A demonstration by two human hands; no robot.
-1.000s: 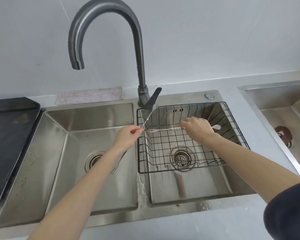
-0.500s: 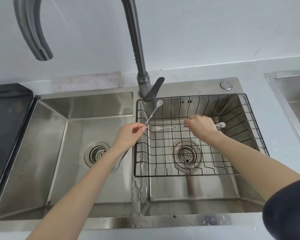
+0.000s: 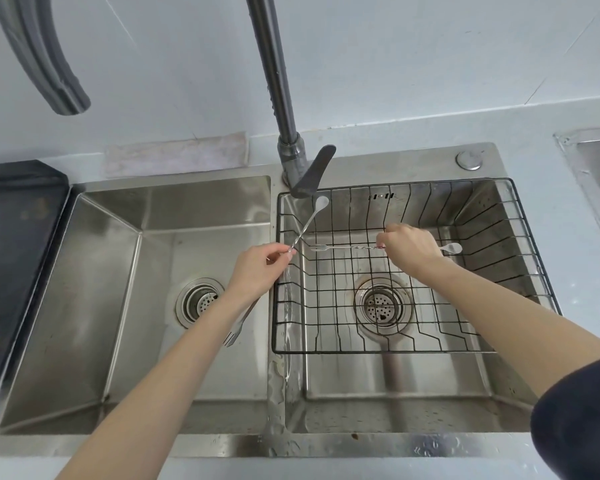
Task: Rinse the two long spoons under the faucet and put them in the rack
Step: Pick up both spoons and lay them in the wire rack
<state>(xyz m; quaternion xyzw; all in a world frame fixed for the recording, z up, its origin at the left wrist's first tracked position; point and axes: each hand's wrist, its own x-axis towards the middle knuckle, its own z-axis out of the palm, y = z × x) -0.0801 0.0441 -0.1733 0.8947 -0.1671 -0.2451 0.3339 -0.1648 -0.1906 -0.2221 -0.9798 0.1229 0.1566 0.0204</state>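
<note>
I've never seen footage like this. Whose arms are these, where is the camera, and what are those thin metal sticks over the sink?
No machine here: a person wears a wide-angle camera on the head, so you look down along their own arms at a steel double sink.

The left hand pinches one long spoon, its bowl tilted up toward the faucet lever. The right hand holds the second long spoon level above the black wire rack, which sits in the right basin. Each spoon has a small fork at its other end.

The faucet spout hangs over the left basin; no water stream is visible. A cloth lies behind the sink.
</note>
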